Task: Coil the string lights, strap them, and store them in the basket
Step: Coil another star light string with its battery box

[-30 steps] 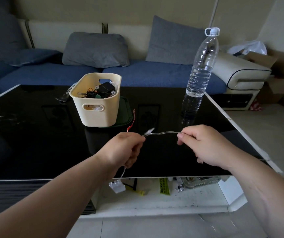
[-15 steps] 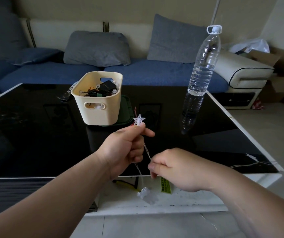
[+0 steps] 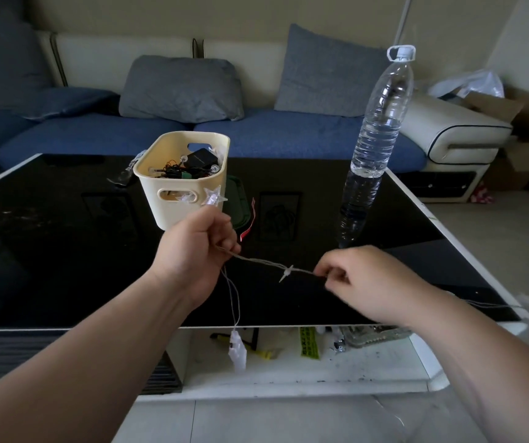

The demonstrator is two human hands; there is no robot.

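**Lights stretched between both hands, near edge of the surface**

The lights (image 3: 256, 260) are a thin wire held in the air above the near part of the surface (image 3: 65, 251). One run of wire spans from hand to hand, sloping slightly down to the right. A clear star (image 3: 212, 196) stands up above the left hand (image 3: 192, 251). A second, smaller star (image 3: 287, 272) sits on the spanning wire, just left of the right hand (image 3: 371, 279). Two strands hang from the left hand past the near edge of the surface and end in a white end piece (image 3: 237, 350), which is blurred.

Left hand: fingers curled into a fist round the wire. Right hand: fingertips and thumb pinch the wire, back of the hand facing up. More wire trails over the right near corner of the surface.

The basket (image 3: 173, 206) stands on the surface beyond the left hand, apart from it. It contains dark cable and a black box. A green item (image 3: 236, 199) and a red strip (image 3: 247, 225) lie just right of the basket. A clear bottle (image 3: 375, 139) stands upright on the surface, well to the right of the basket.

A shelf (image 3: 320, 375) below the surface carries small clutter. A sofa (image 3: 288, 135) with grey cushions (image 3: 183, 87) lies beyond the far edge.
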